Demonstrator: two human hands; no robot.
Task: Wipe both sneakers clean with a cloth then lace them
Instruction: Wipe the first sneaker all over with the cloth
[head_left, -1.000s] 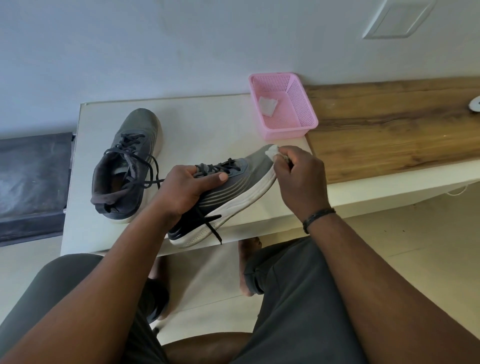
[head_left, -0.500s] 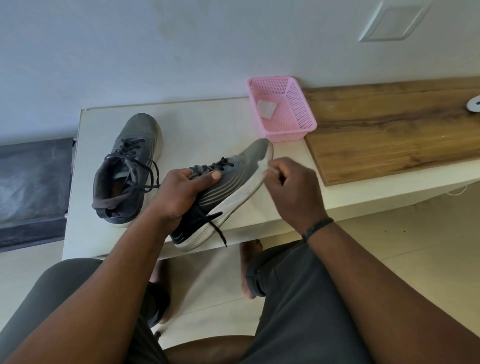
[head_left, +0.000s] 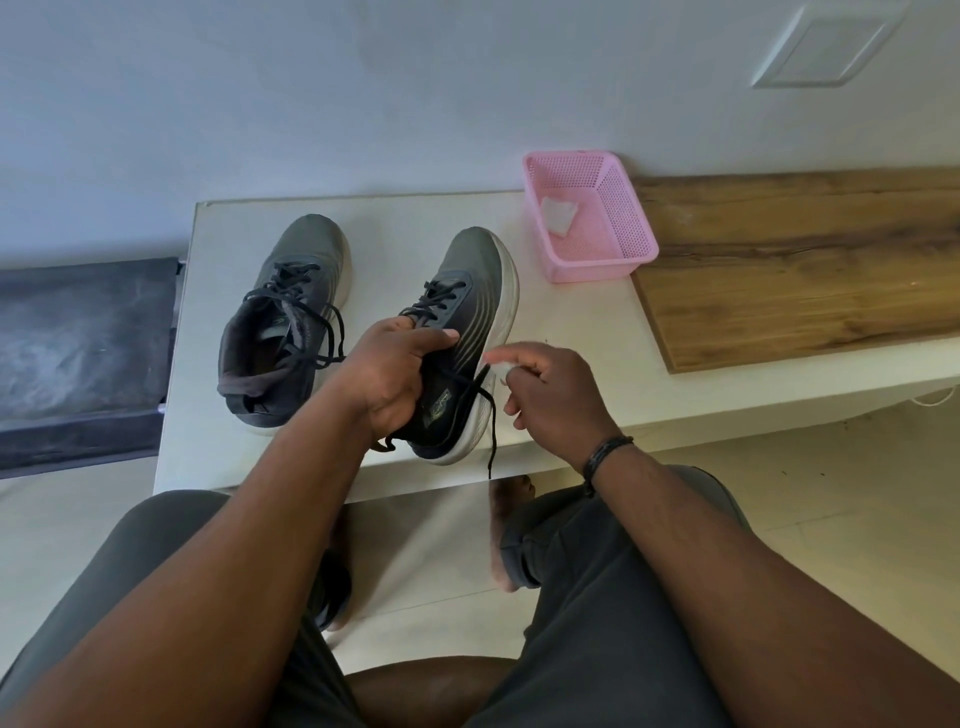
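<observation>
Two grey sneakers with black laces and white soles are on the white table (head_left: 395, 213). The left sneaker (head_left: 291, 322) lies flat, laces loose. My left hand (head_left: 400, 374) grips the right sneaker (head_left: 470, 291) over its collar and tongue, holding it tilted with its toe pointing away. My right hand (head_left: 550, 400) is beside that sneaker's sole at mid-length and pinches a small white cloth (head_left: 501, 366), which is blurred. A loose black lace end (head_left: 491, 436) hangs past the table's front edge.
A pink mesh basket (head_left: 623, 218) with a white wipe (head_left: 558, 215) inside stands at the back of the table. A wooden board (head_left: 805, 260) lies on the right. A dark bench (head_left: 78, 353) is on the left. My knees are under the front edge.
My left hand has swung the sneaker so its toe points away instead of to the right. My right hand with the cloth has moved back from the toe to the side of the sole.
</observation>
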